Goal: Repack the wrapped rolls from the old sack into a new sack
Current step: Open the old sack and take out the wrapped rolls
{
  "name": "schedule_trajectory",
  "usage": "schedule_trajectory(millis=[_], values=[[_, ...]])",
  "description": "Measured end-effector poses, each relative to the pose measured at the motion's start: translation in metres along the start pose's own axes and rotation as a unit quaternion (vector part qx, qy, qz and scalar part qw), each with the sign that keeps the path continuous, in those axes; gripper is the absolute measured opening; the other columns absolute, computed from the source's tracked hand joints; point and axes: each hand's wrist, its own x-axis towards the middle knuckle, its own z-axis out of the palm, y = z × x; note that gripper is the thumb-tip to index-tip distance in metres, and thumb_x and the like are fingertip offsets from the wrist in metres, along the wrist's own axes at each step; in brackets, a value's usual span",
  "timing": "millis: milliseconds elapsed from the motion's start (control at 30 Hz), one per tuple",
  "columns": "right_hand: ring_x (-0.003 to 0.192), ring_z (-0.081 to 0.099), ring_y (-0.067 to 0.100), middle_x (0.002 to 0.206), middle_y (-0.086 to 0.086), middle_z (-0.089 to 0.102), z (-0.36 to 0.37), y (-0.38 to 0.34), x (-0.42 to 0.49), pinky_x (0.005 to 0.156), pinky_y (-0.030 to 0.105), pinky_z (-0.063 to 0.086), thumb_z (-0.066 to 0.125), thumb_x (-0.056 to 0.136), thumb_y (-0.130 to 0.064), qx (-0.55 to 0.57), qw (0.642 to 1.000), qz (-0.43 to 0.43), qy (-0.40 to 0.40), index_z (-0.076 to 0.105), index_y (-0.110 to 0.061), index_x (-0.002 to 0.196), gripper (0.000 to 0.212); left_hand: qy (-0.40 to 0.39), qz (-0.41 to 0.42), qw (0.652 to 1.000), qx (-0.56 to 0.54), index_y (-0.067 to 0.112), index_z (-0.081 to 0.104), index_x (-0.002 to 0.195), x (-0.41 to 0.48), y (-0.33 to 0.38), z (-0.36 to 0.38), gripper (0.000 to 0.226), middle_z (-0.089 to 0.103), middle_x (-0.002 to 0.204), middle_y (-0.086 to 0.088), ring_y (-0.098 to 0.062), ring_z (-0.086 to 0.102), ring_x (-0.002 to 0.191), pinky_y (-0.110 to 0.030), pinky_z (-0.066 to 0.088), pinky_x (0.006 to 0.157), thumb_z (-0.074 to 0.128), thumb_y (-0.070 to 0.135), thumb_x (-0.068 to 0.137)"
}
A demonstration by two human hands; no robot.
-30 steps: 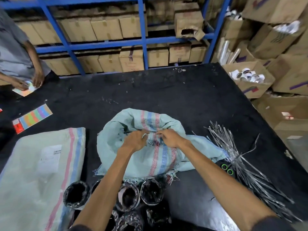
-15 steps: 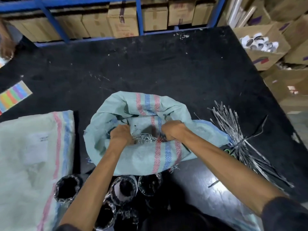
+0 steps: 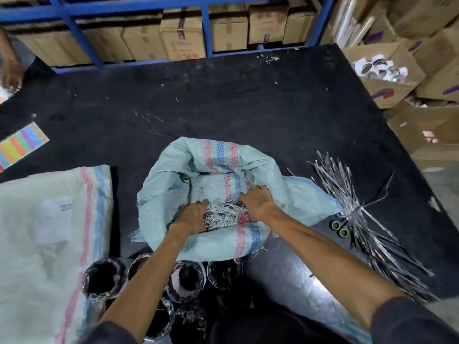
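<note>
— What sits around the pale green woven sack with red and blue stripes (image 3: 198, 167)?

— Right, a fan of silvery strips (image 3: 367, 219) over green-handled scissors (image 3: 339, 228); left, a flat whitish striped sack (image 3: 44, 232).

— The hands?

— Left hand (image 3: 192, 217) and right hand (image 3: 255, 203) both clench the sack's frayed mouth, fingers curled tight.

— The rolls?

— Black film-wrapped rolls (image 3: 104, 279) stand below the sack, partly hidden by the forearms.

— The room?

— A black table (image 3: 223, 100), blue shelving (image 3: 206, 26) with cardboard boxes (image 3: 181, 38).

On the bench (image 3: 248, 100), the open sack (image 3: 173, 194) lies centre, a flat sack (image 3: 37, 244) to its left, strips (image 3: 372, 232) right, wrapped rolls (image 3: 104, 279) nearest, shelves (image 3: 206, 21) behind.
</note>
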Motion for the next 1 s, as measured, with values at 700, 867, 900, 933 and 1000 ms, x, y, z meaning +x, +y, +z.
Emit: schedule_trajectory(millis=[700,867,900,933,1000], values=[[0.123,0.050,0.028,0.143,0.007,0.034,0.007,0.023,0.005,0.091,0.043,0.056,0.086,0.059,-0.003,0.361,0.893,0.023,0.268,0.014,-0.029,0.157,0.124,0.097,-0.131,0.916,-0.366,0.013,0.005,0.151,0.004,0.003,-0.004,0.123,0.043,0.144,-0.013,-0.028,0.046,0.131,-0.034,0.038,0.114,0.091,0.007,0.064],[0.155,0.010,0.025,0.168,0.005,0.005,-0.017,0.056,0.004,0.124,0.040,0.022,0.081,0.070,0.001,0.391,0.915,-0.091,0.036,-0.014,-0.035,0.158,0.134,-0.128,-0.058,0.971,-0.191,0.022,0.032,0.150,-0.007,-0.004,-0.052,0.075,0.047,0.147,0.001,-0.018,0.048,0.128,-0.029,0.036,0.112,0.071,0.037,0.088],[0.154,0.011,0.024,0.169,0.004,0.004,-0.026,0.064,0.006,0.124,0.039,0.022,0.081,0.074,-0.001,0.380,0.919,-0.102,-0.008,-0.014,-0.031,0.159,0.131,-0.136,-0.042,0.966,-0.218,0.024,0.035,0.149,-0.007,-0.004,-0.064,0.067,0.048,0.144,0.004,-0.016,0.049,0.124,-0.029,0.035,0.113,0.069,0.032,0.091],[0.154,0.013,0.023,0.169,0.003,0.005,-0.036,0.071,0.006,0.124,0.037,0.022,0.080,0.077,-0.002,0.375,0.919,-0.112,-0.043,-0.012,-0.028,0.160,0.127,-0.132,-0.033,0.961,-0.239,0.025,0.033,0.152,-0.006,-0.005,-0.075,0.068,0.046,0.148,0.001,-0.017,0.049,0.127,-0.033,0.034,0.116,0.067,0.026,0.093],[0.154,0.015,0.023,0.169,0.003,0.008,-0.053,0.084,0.010,0.124,0.038,0.021,0.073,0.081,0.005,0.381,0.910,-0.131,-0.098,-0.002,-0.026,0.162,0.115,-0.092,-0.022,0.957,-0.274,0.024,0.032,0.154,-0.001,-0.003,-0.096,0.065,0.044,0.152,-0.001,-0.021,0.047,0.132,-0.041,0.036,0.115,0.061,0.018,0.096]])
